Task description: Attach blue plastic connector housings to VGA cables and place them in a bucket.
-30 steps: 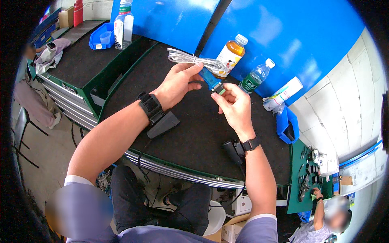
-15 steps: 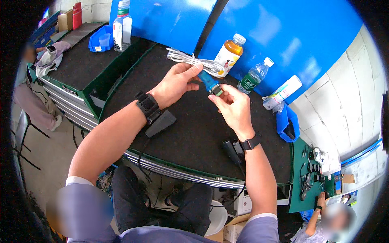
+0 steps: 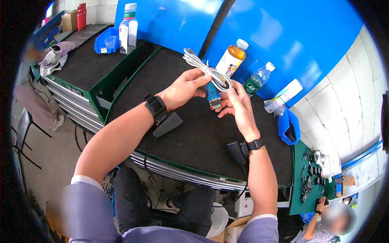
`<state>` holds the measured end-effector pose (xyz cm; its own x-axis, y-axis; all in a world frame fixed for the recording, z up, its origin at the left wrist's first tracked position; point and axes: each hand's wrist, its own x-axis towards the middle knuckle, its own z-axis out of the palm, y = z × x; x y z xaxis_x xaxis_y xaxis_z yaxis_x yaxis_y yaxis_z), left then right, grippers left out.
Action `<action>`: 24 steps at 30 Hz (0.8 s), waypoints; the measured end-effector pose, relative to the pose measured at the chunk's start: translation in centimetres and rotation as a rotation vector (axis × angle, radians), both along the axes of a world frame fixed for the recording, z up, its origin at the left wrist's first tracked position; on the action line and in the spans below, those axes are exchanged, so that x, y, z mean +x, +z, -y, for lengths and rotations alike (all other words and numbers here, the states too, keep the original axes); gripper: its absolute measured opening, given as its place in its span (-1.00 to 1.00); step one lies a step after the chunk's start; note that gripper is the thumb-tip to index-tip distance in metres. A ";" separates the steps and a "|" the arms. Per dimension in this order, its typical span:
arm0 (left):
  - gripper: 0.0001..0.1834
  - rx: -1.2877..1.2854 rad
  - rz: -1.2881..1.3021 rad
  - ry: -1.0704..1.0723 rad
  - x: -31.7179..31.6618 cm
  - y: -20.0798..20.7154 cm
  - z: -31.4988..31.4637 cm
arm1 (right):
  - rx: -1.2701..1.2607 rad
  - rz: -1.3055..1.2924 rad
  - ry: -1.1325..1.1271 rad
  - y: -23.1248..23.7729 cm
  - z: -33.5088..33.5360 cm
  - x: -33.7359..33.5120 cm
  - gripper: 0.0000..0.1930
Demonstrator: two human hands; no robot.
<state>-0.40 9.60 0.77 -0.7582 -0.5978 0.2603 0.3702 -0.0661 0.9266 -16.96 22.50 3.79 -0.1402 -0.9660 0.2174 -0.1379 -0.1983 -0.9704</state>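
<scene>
A light grey cable (image 3: 202,67), coiled and tied in a bundle, is held above the black bench mat. At its end is a translucent blue connector (image 3: 212,92) carrying a small green terminal block (image 3: 214,105). My left hand (image 3: 187,88) is closed on the cable and the top of the connector, thumb on top. My right hand (image 3: 240,106) has its thumb and forefinger at the coil's right end, and its other fingers curl beside the terminal block. Straps circle both wrists, each with a black device: one below the left wrist (image 3: 168,124), one beside the right (image 3: 238,150).
Behind my hands stand an amber drink bottle (image 3: 231,58), a water bottle (image 3: 259,79) and a white spray can (image 3: 283,96), against blue panels. A blue bin (image 3: 288,126) sits right; another bin (image 3: 107,40) and a bottle (image 3: 128,30) stand left. People are at both sides.
My right hand has moved from the terminal block up to the coil's end. The connector now points more straight down with the terminal block uncovered. The view has shifted slightly.
</scene>
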 end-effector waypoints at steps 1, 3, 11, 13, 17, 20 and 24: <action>-0.62 0.016 -0.027 -0.026 0.0 0.2 -0.5 | 0.003 -0.060 0.005 0.0 -0.3 0.0 -0.45; -0.57 0.046 -0.057 -0.114 0.0 0.3 -0.6 | 0.021 -0.102 0.012 -0.7 -0.4 -0.3 -0.45; -0.48 0.080 -0.023 -0.268 -0.3 0.8 -0.1 | 0.011 -0.441 -0.087 -0.2 -0.9 0.4 -0.66; -0.52 0.128 -0.050 -0.276 -0.2 0.9 -0.2 | -0.019 -0.477 -0.084 0.1 -1.1 0.9 -0.69; -0.69 -1.198 0.030 0.216 -1.3 -3.2 3.7 | 0.058 -0.421 -0.112 0.2 -2.4 1.0 -0.69; -0.67 0.089 0.029 -0.131 -0.6 -0.5 1.4 | 0.053 -0.352 -0.197 0.8 -6.7 0.9 -0.73; -0.60 0.033 0.221 -0.009 0.0 -0.6 2.4 | 0.016 -0.172 -0.297 -0.4 -16.5 0.4 -0.68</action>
